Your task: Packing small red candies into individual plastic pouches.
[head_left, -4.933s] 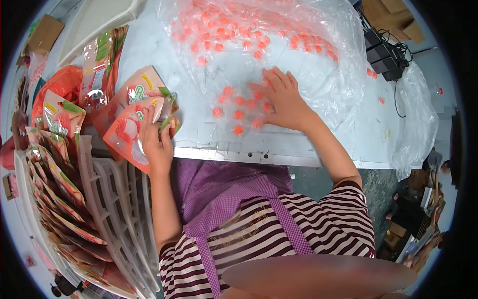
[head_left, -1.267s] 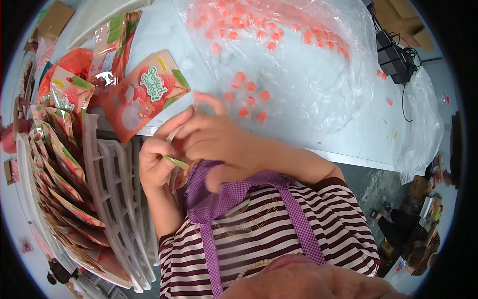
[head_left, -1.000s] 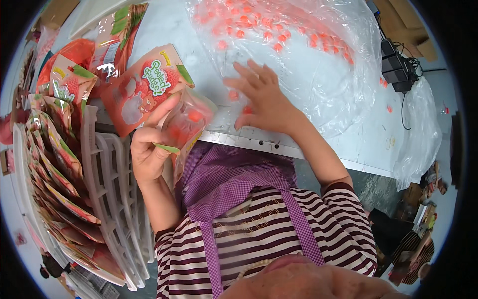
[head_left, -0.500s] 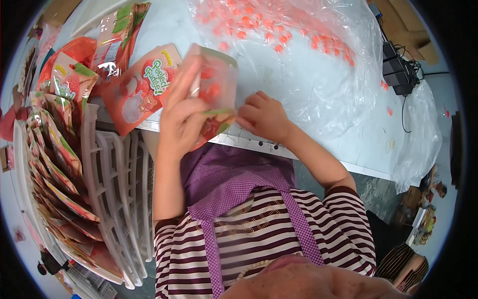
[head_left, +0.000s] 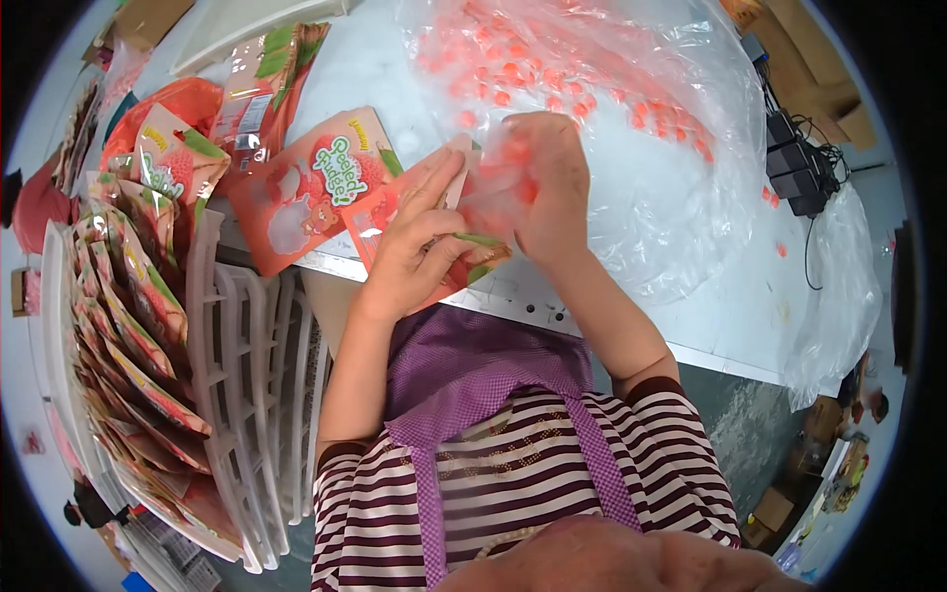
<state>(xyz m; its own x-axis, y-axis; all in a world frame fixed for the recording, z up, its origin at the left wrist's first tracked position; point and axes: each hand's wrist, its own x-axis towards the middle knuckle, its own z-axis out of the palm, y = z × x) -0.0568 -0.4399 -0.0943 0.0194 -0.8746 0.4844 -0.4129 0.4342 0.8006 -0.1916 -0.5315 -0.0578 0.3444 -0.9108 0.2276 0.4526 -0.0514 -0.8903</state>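
Note:
My left hand is closed around a red and pink printed pouch at the table's near edge, its fingers stretched along the upper part. Beside it, my right hand is raised, back outward, against a clear packet with red pieces. That packet is blurred by motion and lies against the pouch; whether it is partly inside I cannot tell. The right fingertips are mostly hidden behind the hand and packet. Just left of my left hand, another printed pouch lies flat on the table.
A large clear plastic bag with many red pieces spreads over the table. At left stands a white crate packed with filled pouches. More pouches and a red bowl-like container sit behind it. Black adapters lie at right.
My right hand has risen from beside the pouch's lower right corner to the clear packet. My left hand, with the pouch, has shifted right and down in the picture; the view has shifted too.

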